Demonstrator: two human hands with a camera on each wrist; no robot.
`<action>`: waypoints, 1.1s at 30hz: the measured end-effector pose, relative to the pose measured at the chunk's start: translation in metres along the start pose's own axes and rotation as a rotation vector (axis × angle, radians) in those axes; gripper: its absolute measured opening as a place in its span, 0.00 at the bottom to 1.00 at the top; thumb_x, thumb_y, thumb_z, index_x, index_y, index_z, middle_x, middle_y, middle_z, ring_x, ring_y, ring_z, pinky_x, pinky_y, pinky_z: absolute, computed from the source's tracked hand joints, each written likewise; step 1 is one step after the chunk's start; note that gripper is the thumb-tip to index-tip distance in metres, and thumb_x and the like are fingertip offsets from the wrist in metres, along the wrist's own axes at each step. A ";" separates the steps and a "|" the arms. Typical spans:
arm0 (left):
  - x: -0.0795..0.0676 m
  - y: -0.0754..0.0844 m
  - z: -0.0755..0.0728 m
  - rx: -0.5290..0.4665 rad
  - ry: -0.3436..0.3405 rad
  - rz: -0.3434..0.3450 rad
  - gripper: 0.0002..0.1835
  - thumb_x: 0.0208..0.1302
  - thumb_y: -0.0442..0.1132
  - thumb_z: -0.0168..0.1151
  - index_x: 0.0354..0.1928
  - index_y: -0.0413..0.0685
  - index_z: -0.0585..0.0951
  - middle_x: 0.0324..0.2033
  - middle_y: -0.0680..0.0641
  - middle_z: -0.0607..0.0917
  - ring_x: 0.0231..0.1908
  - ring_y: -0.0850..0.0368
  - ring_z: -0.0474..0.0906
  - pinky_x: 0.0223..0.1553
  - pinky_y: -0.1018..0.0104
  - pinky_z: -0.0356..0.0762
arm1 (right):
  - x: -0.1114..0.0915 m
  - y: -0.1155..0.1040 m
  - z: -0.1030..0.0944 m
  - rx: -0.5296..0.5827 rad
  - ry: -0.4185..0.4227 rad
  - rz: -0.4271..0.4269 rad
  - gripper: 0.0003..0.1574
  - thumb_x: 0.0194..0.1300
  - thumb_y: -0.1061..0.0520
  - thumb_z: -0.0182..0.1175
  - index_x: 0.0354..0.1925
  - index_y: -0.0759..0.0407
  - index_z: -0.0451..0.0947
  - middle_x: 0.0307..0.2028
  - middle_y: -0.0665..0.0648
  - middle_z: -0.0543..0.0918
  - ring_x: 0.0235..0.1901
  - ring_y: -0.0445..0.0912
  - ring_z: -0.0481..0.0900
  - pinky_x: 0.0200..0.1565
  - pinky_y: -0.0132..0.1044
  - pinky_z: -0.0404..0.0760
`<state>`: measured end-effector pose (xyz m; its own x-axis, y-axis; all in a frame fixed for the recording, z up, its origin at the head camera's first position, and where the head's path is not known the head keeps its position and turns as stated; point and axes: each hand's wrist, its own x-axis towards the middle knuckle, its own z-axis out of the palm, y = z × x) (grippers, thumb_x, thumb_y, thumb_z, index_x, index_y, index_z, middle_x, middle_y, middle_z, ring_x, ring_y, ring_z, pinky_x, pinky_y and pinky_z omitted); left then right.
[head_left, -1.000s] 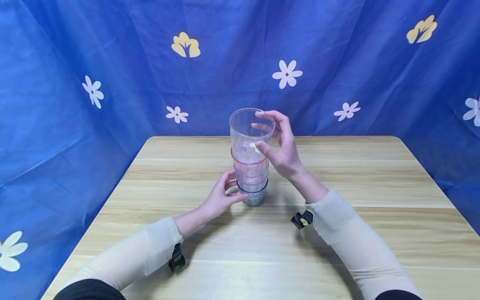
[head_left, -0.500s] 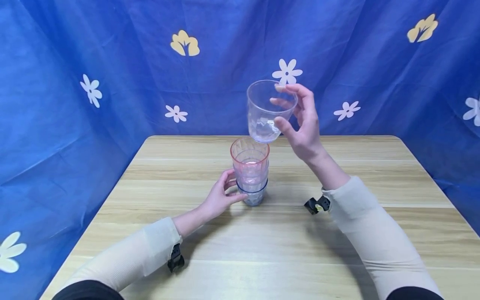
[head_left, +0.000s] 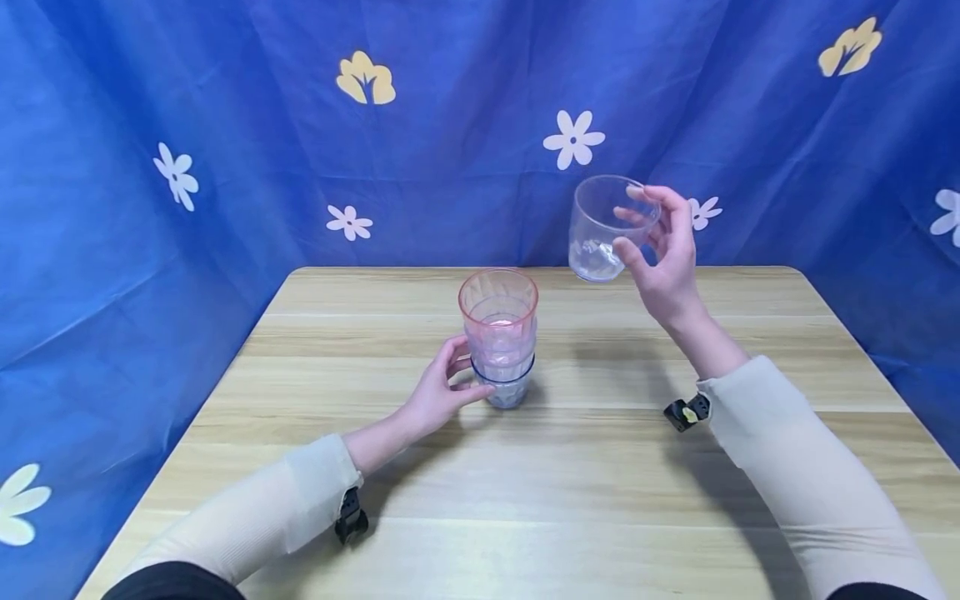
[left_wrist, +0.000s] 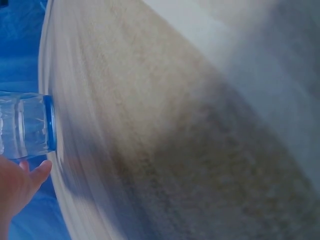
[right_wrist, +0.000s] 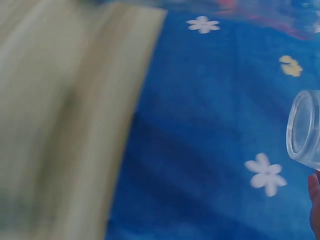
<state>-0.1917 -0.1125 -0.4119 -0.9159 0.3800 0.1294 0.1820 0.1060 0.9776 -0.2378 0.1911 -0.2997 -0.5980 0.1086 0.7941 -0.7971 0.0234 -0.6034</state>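
Note:
A stack of clear plastic cups stands upright on the table, its top cup rimmed in red and a lower one in dark blue. My left hand grips the stack low down, thumb in front and fingers on the left side. Up in the air to the right, my right hand holds a clear cup near its rim, slightly tilted. In the left wrist view the stack's base meets the table beside the thumb. The right wrist view catches the held cup's bottom at its right edge.
The wooden table reaches back to a blue curtain with white and yellow flower prints. Black wrist cameras hang under both sleeves, the left one close over the table.
My right hand has lifted the top clear cup off the stack and carried it up and to the right. The left hand stays on the stack.

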 end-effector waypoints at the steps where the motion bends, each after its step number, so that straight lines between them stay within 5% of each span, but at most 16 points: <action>1: -0.001 0.000 0.000 0.001 0.002 0.000 0.39 0.54 0.21 0.68 0.66 0.37 0.60 0.62 0.35 0.69 0.61 0.38 0.67 0.59 0.44 0.72 | -0.004 0.003 -0.003 -0.011 -0.004 0.011 0.45 0.54 0.47 0.72 0.60 0.65 0.63 0.57 0.65 0.73 0.52 0.54 0.78 0.53 0.37 0.78; 8: -0.002 0.002 -0.002 0.006 0.002 -0.005 0.40 0.54 0.22 0.68 0.67 0.38 0.60 0.62 0.36 0.70 0.61 0.39 0.68 0.60 0.45 0.71 | -0.028 0.021 -0.021 -0.093 -0.013 0.128 0.41 0.50 0.71 0.64 0.61 0.67 0.60 0.60 0.68 0.70 0.54 0.54 0.76 0.57 0.37 0.76; 23: -0.002 0.004 -0.001 0.015 0.007 -0.004 0.39 0.55 0.22 0.68 0.66 0.36 0.60 0.61 0.34 0.70 0.61 0.37 0.68 0.59 0.44 0.72 | -0.062 0.058 -0.036 -0.199 -0.007 0.337 0.41 0.53 0.72 0.67 0.60 0.73 0.58 0.62 0.65 0.70 0.57 0.57 0.74 0.58 0.33 0.75; 28: -0.002 0.004 0.000 0.013 0.007 -0.004 0.39 0.54 0.21 0.68 0.66 0.37 0.60 0.61 0.35 0.69 0.61 0.38 0.68 0.59 0.45 0.72 | -0.066 0.053 -0.034 -0.210 -0.045 0.394 0.41 0.53 0.74 0.66 0.61 0.77 0.56 0.62 0.70 0.67 0.58 0.67 0.71 0.60 0.37 0.74; 33: -0.002 0.003 0.000 0.005 0.000 -0.001 0.39 0.54 0.22 0.68 0.66 0.38 0.61 0.60 0.35 0.70 0.60 0.39 0.68 0.59 0.46 0.72 | -0.067 0.043 -0.031 -0.231 -0.100 0.471 0.41 0.56 0.72 0.66 0.62 0.76 0.56 0.63 0.73 0.66 0.62 0.65 0.67 0.62 0.41 0.71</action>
<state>-0.1896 -0.1128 -0.4097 -0.9159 0.3804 0.1286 0.1833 0.1110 0.9768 -0.2294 0.2154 -0.3816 -0.9006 0.0652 0.4298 -0.4080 0.2141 -0.8875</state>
